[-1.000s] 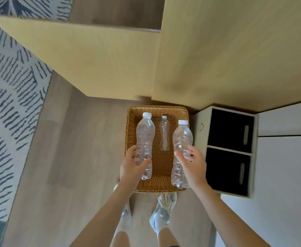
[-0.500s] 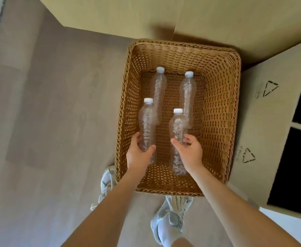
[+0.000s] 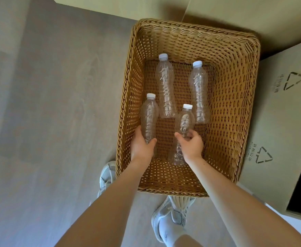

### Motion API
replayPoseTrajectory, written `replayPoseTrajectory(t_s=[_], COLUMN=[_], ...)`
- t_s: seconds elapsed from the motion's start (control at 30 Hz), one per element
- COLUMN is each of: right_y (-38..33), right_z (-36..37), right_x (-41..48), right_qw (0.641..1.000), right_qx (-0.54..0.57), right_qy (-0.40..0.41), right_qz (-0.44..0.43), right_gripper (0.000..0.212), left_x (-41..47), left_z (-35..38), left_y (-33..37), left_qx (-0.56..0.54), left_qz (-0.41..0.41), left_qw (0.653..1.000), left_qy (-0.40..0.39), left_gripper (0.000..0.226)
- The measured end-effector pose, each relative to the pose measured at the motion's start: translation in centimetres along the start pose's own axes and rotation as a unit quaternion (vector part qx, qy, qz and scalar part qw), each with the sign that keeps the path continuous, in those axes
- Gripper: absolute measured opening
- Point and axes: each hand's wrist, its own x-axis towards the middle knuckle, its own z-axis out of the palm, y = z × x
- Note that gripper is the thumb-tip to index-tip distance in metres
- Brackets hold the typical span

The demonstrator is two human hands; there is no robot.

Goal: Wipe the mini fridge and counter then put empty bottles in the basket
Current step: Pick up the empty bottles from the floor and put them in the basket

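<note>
Two bottles already lie in the basket, frame centre. My left hand and right hand each grip another bottle inside it; I judge only releasing remains.

Grey wood floor, beige cabinets

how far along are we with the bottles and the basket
Nearly done with the bottles. Two bottles already lie on the bottom of the basket. The left hand and right hand each hold another bottle low inside it, not yet let go. The fridge and counter are out of view.
</note>
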Motion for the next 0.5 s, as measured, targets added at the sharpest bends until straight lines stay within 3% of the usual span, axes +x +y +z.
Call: replayPoseTrajectory(t_s=[0.33,0.43,0.5], right_y=[0.8,-1.4,-3.6], right_z=[-1.1,-3.3,-5.4], right_x=[-0.7,-3.3,-5.7], right_qw=[1.000,1.000,0.997], right_qx=[-0.004,0.014,0.024], right_qy=[0.004,0.003,-0.002], right_qz=[-0.015,-0.026,-0.071], right_gripper=[0.052,0.062,0.057], left_x=[-0.6,-2.9,-5.6], left_z=[0.5,-1.2,-3.0], left_y=[0.5,1.9,3.6], left_qx=[0.064,0.069,0.046], left_qz=[0.024,0.067,0.104], left_qw=[0.998,0.995,0.994], left_qy=[-0.011,-0.001,-0.001], left_gripper=[0.074,0.061,0.048])
